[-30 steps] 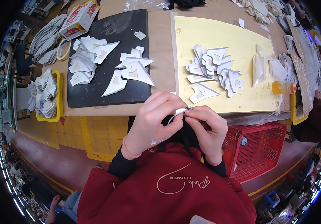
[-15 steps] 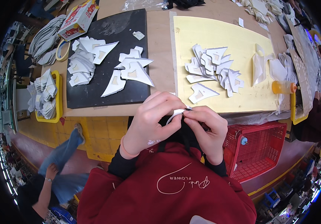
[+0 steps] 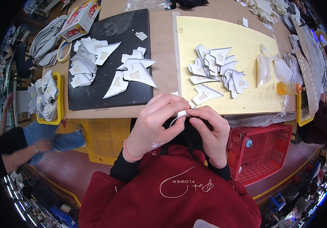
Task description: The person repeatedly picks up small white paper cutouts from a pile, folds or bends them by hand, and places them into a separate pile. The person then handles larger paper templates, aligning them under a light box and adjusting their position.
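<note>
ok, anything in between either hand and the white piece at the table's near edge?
Nothing visible. The left hand and right hand both grip the white piece directly. They hide part of it, so I can't tell what lies underneath.

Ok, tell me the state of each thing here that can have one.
Left hand: bent, holding the white cut piece.
Right hand: touching that piece's end; grip unclear.
White cut piece: curved, partly hidden.
White pieces on black board: loosely overlapping.
White pieces on yellow sheet: mostly heaped.
Yellow tray: loaded with stacked pieces.
Red crate: open-topped, blue item inside.
Orange bottle: cap on.
</note>
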`<state>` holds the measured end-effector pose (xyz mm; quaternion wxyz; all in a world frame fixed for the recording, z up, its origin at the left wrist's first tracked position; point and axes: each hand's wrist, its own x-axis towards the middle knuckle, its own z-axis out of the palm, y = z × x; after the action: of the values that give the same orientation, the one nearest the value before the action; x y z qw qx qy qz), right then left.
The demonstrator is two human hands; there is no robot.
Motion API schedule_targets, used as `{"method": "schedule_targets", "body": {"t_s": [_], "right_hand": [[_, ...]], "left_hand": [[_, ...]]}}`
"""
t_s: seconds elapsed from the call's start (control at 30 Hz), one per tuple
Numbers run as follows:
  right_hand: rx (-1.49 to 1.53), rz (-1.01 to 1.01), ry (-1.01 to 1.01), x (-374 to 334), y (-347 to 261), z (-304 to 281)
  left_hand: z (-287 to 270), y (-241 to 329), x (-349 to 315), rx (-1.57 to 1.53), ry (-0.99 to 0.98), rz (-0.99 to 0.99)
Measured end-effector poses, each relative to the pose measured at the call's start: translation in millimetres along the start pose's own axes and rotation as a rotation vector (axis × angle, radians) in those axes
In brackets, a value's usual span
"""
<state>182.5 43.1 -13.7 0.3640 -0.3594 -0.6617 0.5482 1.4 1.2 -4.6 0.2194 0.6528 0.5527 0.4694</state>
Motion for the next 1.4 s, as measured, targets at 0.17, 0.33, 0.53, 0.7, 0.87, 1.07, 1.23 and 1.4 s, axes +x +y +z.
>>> {"method": "schedule_targets", "body": {"t_s": [0.17, 0.33, 0.53, 0.7, 0.87, 1.07, 1.23, 1.4], "right_hand": [[0.132, 0.034, 0.116, -1.0, 5.1, 3.3], [-0.182, -0.311, -0.044, -4.5, -10.1, 9.9], [-0.539, -0.413, -0.192, -7.1, -4.6, 27.7], [-0.428, -0.289, -0.416, 3.8, -5.7, 23.1], [-0.296, 0.003, -0.170, 40.3, 4.6, 48.8], [-0.350, -0.156, 0.052, 81.3, 53.4, 92.3], [-0.122, 0.044, 0.135, 75.8, 36.1, 80.5], [-0.035, 0.015, 0.136, 110.9, 30.5, 70.9]], "left_hand": [[0.8, 1.8, -1.3, -0.001, 0.014, -0.014], [5.8, -9.9, 0.0, 0.051, 0.077, -0.086], [7.1, -20.8, -1.5, 0.150, 0.140, -0.105], [-26.5, -33.4, -18.9, 0.022, 0.379, -0.312], [-70.0, -61.9, -37.2, 0.036, 0.480, -0.397], [-79.6, -67.4, -26.8, -0.018, 0.391, -0.424], [-86.2, -75.0, -30.8, 0.275, 0.237, -0.546], [-92.5, -68.3, -34.7, 0.069, 0.205, -0.568]]}}
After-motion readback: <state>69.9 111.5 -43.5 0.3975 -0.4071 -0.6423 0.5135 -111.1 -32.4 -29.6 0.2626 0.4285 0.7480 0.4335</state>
